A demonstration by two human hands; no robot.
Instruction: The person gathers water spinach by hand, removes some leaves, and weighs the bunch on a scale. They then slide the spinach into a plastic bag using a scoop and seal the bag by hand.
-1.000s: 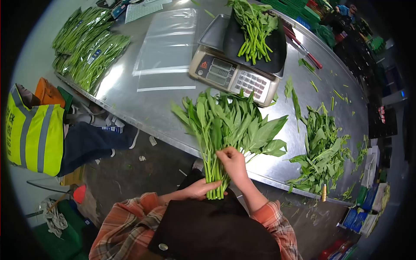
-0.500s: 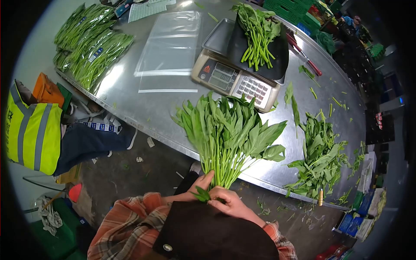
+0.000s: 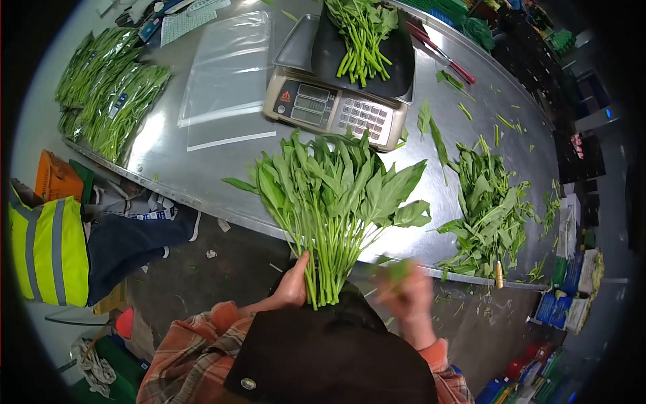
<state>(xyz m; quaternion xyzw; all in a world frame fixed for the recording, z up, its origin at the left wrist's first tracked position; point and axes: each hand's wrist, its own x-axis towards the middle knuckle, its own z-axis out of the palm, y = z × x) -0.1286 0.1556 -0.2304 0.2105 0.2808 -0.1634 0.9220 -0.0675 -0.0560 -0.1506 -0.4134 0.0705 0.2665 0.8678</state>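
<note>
In my left hand (image 3: 293, 284) is a bunch of long-stemmed leafy greens, like water spinach (image 3: 330, 195). Its leaves fan out toward the table and its cut stems point down at my dark apron. My right hand (image 3: 407, 296), smeared by motion, is off to the right of the stems with a small green leaf (image 3: 397, 271) in its fingers. Beyond the bunch is a digital scale (image 3: 336, 108), and another bunch of greens (image 3: 363, 40) lies on its black tray. A loose heap of greens (image 3: 491, 202) rests on the table to the right.
The metal table (image 3: 222, 195) spans the view. Bagged greens (image 3: 114, 94) lie at its far left, near clear plastic bags (image 3: 229, 74). A red-handled tool (image 3: 444, 54) lies right of the scale, among scattered trimmings. A yellow hi-vis vest (image 3: 50, 249) is at the left.
My right hand has pulled away from the stems to the right, taking the leaf with it. My left hand still grips the bunch. The camera view has shifted slightly.
</note>
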